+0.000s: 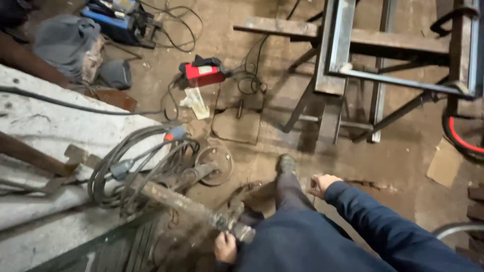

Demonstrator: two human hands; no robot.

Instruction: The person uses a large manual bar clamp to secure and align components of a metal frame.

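The dirt floor point(403, 156) carries a red power tool point(203, 74), coiled cables point(146, 166), a cardboard scrap point(444, 162) and a steel frame point(353, 65).
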